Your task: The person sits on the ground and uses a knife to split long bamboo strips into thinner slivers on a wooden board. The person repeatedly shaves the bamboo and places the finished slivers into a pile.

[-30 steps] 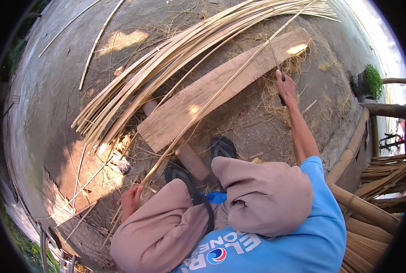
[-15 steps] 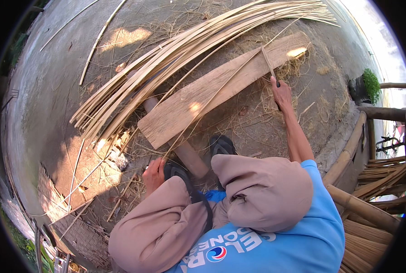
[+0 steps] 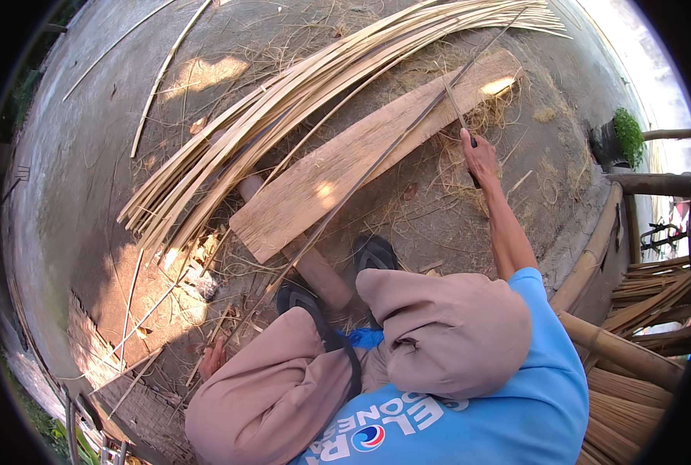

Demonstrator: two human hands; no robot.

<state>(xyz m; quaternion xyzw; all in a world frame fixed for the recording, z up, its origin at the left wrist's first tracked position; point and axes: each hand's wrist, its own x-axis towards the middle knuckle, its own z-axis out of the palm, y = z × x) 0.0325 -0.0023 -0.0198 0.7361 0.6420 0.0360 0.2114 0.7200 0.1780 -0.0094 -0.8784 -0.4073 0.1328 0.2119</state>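
Note:
My right hand (image 3: 479, 159) grips a knife (image 3: 455, 107) by its dark handle, with the blade upright against a wooden board (image 3: 295, 198). A long bamboo strip (image 3: 392, 149), dark on the side that shows, runs diagonally over the board and passes at the blade. Its near end comes down to my left hand (image 3: 212, 361), low beside my left knee. The fingers there look closed round the strip, though the knee hides part of the hand. The board slants from near my left foot up to the far right, resting on a round wooden piece (image 3: 321, 275).
A large bundle of pale bamboo strips (image 3: 283, 101) lies beyond the board. Thin shavings (image 3: 496, 116) litter the ground by the knife. A potted plant (image 3: 628, 138) and bamboo poles (image 3: 593, 244) stand at right, with more strips (image 3: 632, 411) below. A woven mat (image 3: 140, 391) lies at lower left.
My left hand has moved down and left, drawing the strip along. The strip over the board now looks darker and wider. My right hand and the knife have stayed in place.

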